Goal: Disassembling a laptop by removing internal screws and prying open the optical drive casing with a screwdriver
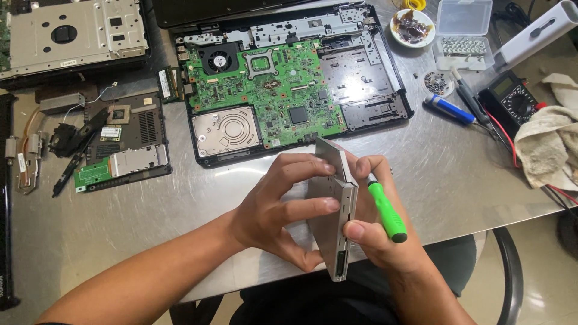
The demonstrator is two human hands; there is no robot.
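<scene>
My left hand (274,207) grips a slim silver optical drive (337,232), held on edge above the near side of the metal table (445,174). My right hand (376,238) steadies the drive's right side with the thumb on its edge. That hand also holds a green-handled screwdriver (385,210), its tip hidden behind the fingers. Just beyond the hands lies an opened laptop base (376,90) with a green motherboard (271,84), a fan (218,59) and a silver hard disk (226,130).
Removed covers and small boards (120,144) lie at left, and another opened chassis (72,33) sits at the far left back. At right are a multimeter (512,102), a blue lighter (448,109), a clear screw box (462,36), a small dish (412,27) and a rag (551,147).
</scene>
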